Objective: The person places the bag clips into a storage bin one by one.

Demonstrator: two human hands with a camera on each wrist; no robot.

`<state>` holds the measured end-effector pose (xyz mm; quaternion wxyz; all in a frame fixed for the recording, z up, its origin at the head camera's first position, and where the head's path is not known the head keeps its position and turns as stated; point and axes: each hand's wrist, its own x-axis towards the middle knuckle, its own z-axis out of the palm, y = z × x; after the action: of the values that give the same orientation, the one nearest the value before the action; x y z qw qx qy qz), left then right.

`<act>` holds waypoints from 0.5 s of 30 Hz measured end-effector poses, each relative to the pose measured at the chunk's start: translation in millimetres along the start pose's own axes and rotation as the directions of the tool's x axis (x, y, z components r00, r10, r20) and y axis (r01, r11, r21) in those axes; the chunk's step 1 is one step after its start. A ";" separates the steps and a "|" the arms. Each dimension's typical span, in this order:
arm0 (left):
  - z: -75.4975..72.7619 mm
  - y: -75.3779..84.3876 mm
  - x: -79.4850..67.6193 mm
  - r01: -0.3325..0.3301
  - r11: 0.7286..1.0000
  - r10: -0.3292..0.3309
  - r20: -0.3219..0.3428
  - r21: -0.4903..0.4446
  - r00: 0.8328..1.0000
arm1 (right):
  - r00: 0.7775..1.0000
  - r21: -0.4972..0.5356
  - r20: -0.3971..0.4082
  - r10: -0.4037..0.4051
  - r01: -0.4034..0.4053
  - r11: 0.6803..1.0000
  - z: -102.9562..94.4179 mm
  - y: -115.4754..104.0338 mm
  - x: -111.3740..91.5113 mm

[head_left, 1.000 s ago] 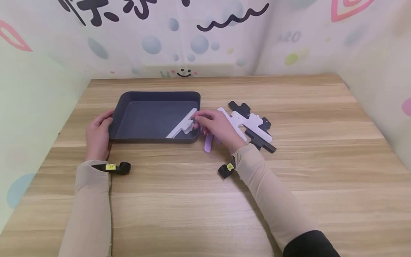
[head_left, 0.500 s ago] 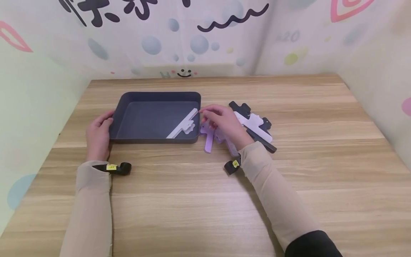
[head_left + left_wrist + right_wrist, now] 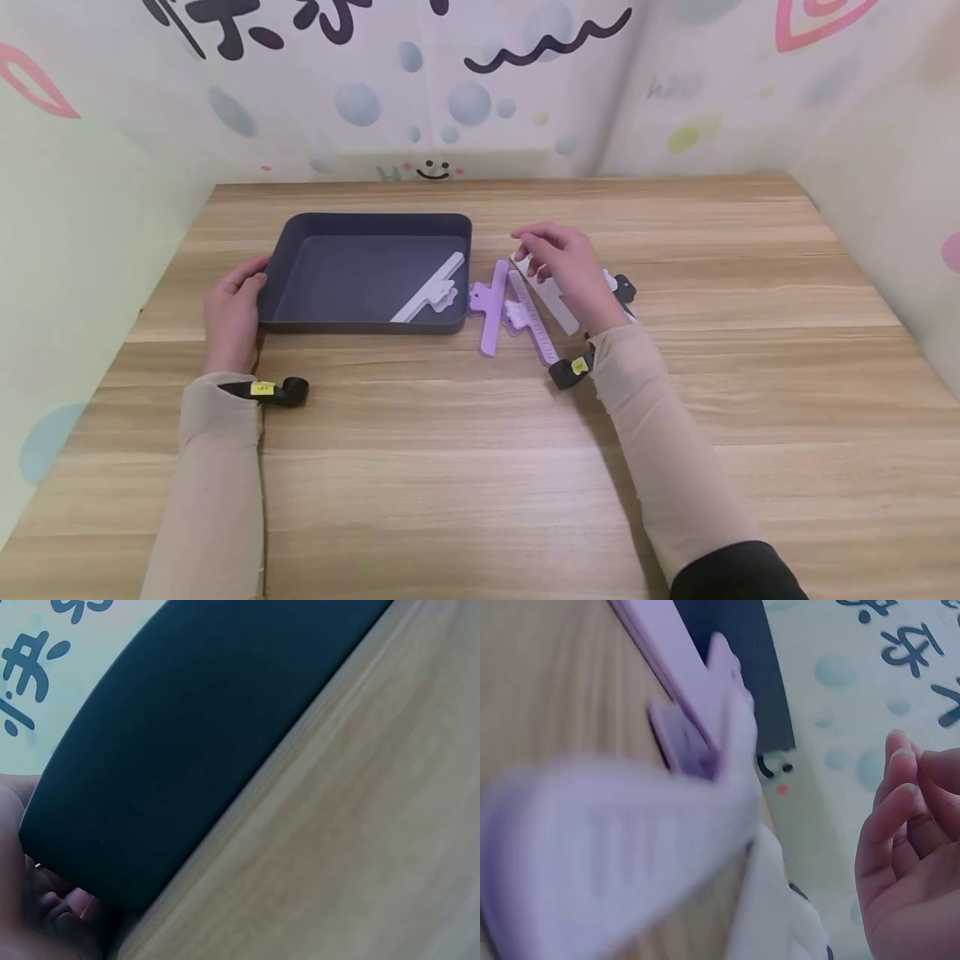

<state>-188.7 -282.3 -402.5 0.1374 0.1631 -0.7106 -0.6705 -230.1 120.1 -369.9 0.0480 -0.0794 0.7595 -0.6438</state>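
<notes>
The fingers (image 3: pixel 877 847) of the right hand (image 3: pixel 576 265) are loosely bent, with thumb and fingertips brought close together and nothing held between them. The hand is poised over a white clip (image 3: pixel 553 302) lying on a wooden table (image 3: pixel 405 467); whether the clip is touched cannot be told. To its left, two purple clips (image 3: pixel 492 312) are laid out, one just beside the tray. Near the wrist, a black clip (image 3: pixel 624 287) is partly hidden. By the left hand (image 3: pixel 231 317), the side wall of a dark tray (image 3: pixel 337 327) is gripped at the left. Inside, at the right end, another white clip (image 3: pixel 433 289) is set aslant.

The clips are judged to be light, stiff, smooth plastic, not fragile but perhaps a little slippery. A good hold would be offered by the raised handle at mid-length, or by a pinch across the narrow bar.
</notes>
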 end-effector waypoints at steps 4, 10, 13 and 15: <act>-0.7 0.3 -0.3 0.007 1.000 -0.007 -0.001 0.004 1.000 | 0.998 0.045 -0.061 0.001 0.002 0.999 -10.3 -1.2 1.0; -1.2 1.3 -0.5 0.009 1.000 -0.009 0.000 0.018 1.000 | 0.994 0.144 -0.102 0.031 -0.016 0.990 -21.5 -0.6 2.9; -1.4 1.2 0.1 0.009 1.000 -0.009 0.002 0.018 1.000 | 0.991 0.150 -0.124 0.040 -0.021 0.988 -27.2 4.2 4.9; -1.5 1.0 0.5 0.010 1.000 -0.010 0.001 0.012 1.000 | 0.990 0.165 -0.135 0.045 -0.022 0.986 -32.4 12.0 8.7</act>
<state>-188.6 -283.8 -401.4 0.1326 0.1669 -0.7139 -0.6670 -245.0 151.8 -376.1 0.0126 -0.0177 0.7072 -0.7067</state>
